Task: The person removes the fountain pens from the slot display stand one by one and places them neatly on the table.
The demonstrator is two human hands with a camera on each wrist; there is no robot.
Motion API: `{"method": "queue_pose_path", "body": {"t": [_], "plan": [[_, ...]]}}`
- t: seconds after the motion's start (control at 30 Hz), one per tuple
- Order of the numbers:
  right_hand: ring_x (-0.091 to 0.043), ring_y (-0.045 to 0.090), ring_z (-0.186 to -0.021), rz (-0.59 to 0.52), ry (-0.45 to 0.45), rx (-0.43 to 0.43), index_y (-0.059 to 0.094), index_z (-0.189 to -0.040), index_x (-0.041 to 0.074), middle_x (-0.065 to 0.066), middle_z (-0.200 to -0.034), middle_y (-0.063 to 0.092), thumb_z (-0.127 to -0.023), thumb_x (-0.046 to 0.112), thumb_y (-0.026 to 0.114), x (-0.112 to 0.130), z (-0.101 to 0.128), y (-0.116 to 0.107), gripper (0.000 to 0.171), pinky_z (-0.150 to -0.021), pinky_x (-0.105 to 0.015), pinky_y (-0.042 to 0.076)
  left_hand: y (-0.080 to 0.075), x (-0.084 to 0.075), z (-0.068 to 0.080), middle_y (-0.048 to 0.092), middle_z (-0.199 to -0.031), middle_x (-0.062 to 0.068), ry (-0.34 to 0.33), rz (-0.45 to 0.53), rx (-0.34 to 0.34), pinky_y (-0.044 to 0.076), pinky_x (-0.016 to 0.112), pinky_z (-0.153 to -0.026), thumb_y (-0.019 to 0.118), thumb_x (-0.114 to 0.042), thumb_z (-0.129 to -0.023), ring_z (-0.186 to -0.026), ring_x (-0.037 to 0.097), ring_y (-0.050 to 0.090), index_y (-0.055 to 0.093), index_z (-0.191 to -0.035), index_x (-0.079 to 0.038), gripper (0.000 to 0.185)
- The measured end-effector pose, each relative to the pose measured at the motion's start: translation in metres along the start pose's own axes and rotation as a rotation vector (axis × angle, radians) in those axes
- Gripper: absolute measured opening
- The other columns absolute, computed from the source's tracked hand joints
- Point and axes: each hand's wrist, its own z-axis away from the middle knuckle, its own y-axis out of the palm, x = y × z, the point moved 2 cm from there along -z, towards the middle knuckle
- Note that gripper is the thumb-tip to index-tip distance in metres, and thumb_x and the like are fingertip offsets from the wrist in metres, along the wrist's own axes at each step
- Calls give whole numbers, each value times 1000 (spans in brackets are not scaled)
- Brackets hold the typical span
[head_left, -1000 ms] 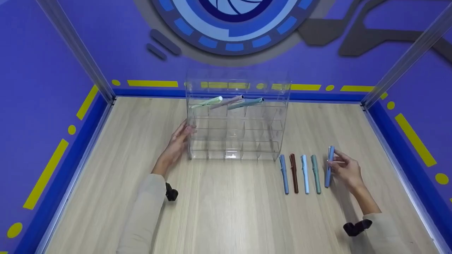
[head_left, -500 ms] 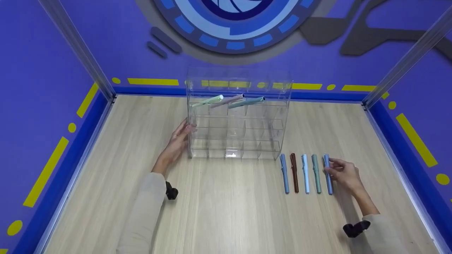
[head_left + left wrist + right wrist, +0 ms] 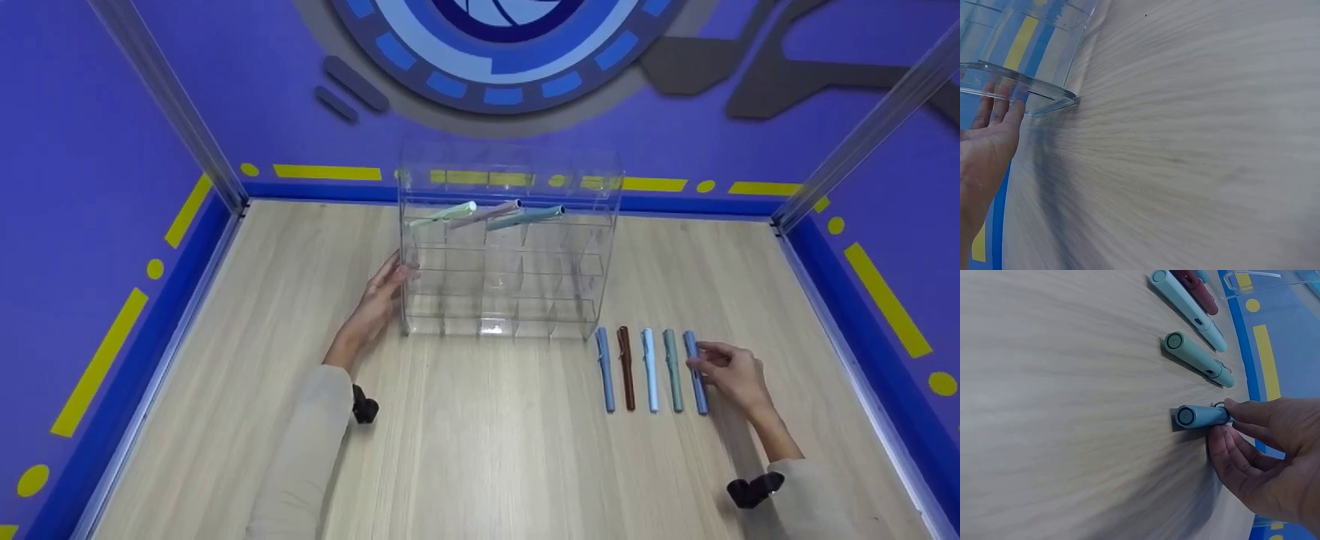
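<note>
My right hand point(image 3: 735, 375) pinches a blue pen point(image 3: 698, 394) near its clip end, at the right end of a row of pens. In the right wrist view the thumb and fingertips are at the cap of that pen point(image 3: 1199, 417), its round end facing the camera. Left of it lie a green pen point(image 3: 673, 371), a light blue pen point(image 3: 649, 371), a dark red pen point(image 3: 626, 369) and another blue pen point(image 3: 606, 371). My left hand point(image 3: 371, 304) rests with extended fingers against the left side of a clear acrylic pen rack point(image 3: 1044, 93).
In the rack's upper tier lean a pale green pen point(image 3: 446, 214), a mauve pen point(image 3: 487, 214) and a teal pen point(image 3: 529, 217). Blue printed walls point(image 3: 525, 127) enclose the wooden table point(image 3: 465, 450) at the back and sides.
The blue pen in my right hand has come down and left to the table, into line with the other pens. My left hand has stayed at the rack.
</note>
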Motion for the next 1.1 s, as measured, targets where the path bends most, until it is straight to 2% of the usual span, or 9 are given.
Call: {"method": "queue_pose_path", "body": {"t": [0.27, 0.4, 0.47, 0.57, 0.63, 0.7, 0.87, 1.1], "plan": [[4, 68, -78, -17, 2, -17, 61, -132, -11, -31, -112, 71, -100, 13, 66, 1, -3, -4, 40, -66, -16, 59, -3, -3, -3, 36, -162, 17, 2, 18, -10, 26, 53, -127, 43, -34, -111, -154, 33, 30, 17, -165, -18, 62], [1, 68, -79, -68, 27, -47, 63, -131, -10, -29, -111, 72, -102, 15, 64, 4, -2, -8, 38, -66, -18, 60, -4, -4, -3, 37, -161, 16, 2, 6, -14, 26, 53, -127, 43, -34, -111, -154, 31, 30, 18, -165, -18, 61], [0, 69, -79, -103, 40, -76, 64, -130, -8, -23, -108, 74, -102, 17, 64, 7, -2, -9, 37, -66, -19, 60, -4, -4, -3, 37, -161, 16, 3, 2, -12, 25, 53, -127, 42, -34, -111, -154, 31, 30, 18, -165, -18, 61], [1, 70, -82, -169, 40, -111, 63, -132, -7, -2, -102, 76, -103, 20, 64, 12, -2, -11, 40, -69, -17, 60, -4, -3, -2, 36, -162, 16, 6, 4, -11, 25, 53, -127, 42, -34, -112, -154, 32, 29, 18, -165, -18, 61], [4, 70, -84, -210, 26, -122, 62, -132, -8, 12, -99, 74, -103, 19, 63, 17, -2, -10, 40, -72, -15, 60, -4, -3, -2, 36, -162, 16, 9, 9, -11, 25, 54, -127, 42, -33, -112, -155, 32, 29, 18, -165, -17, 61], [5, 69, -86, -248, -1, -122, 60, -133, -10, 20, -97, 72, -103, 18, 62, 21, -3, -9, 40, -74, -14, 59, -3, -3, -1, 36, -162, 15, 7, 10, -15, 25, 53, -127, 42, -33, -111, -154, 32, 29, 18, -165, -17, 61], [4, 70, -87, -301, -43, -118, 59, -131, -13, 22, -94, 71, -104, 14, 61, 30, -5, -7, 39, -75, -15, 59, -1, -2, 1, 35, -164, 16, 7, -9, -10, 24, 54, -128, 42, -34, -111, -155, 33, 28, 18, -165, -17, 61], [2, 70, -88, -315, -50, -80, 60, -133, -10, 21, -94, 70, -103, 17, 63, 49, -6, -4, 40, -74, -15, 58, 0, 3, 2, 37, -164, 15, -28, -49, -9, 23, 50, -129, 41, -39, -111, -157, 30, 26, 13, -166, -17, 65]]}}
